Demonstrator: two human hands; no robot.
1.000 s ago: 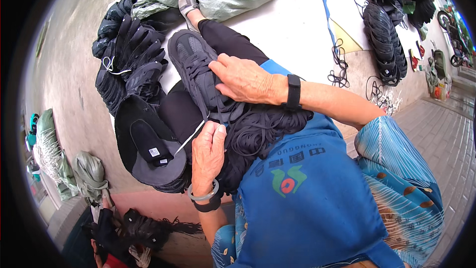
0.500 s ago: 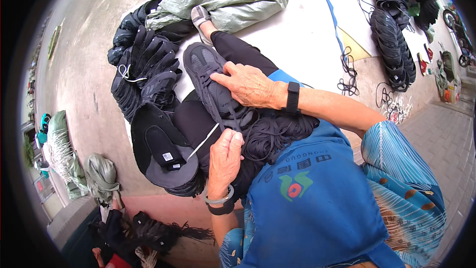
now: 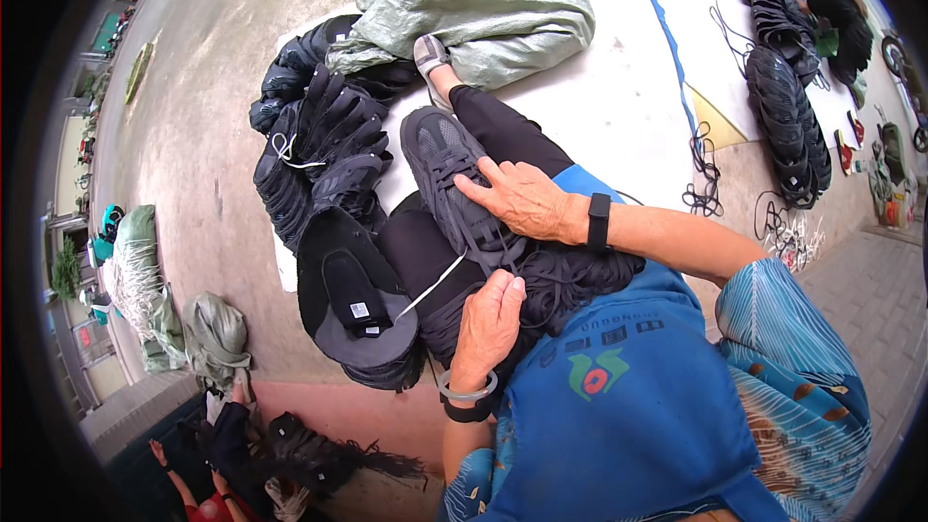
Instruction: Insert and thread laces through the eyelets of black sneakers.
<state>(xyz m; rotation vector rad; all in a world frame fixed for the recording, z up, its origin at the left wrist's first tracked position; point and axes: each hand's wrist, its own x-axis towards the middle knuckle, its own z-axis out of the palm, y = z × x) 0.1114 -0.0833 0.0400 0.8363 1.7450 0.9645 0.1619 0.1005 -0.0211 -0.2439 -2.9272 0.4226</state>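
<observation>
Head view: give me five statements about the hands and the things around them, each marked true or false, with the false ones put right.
1. The right hand is on the dark laced shoe. True.
2. The left hand is at the shoe's toe. False: the left hand is by the opposite end.
3. The right wrist is bare. False: a black band circles it.
4. A pale green sack lies by the shod foot. True.
5. The apron is red. False: the apron is blue.

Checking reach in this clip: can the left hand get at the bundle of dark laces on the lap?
Likely yes: the lace bundle lies just beside the left hand, with nothing visible between them.
</observation>
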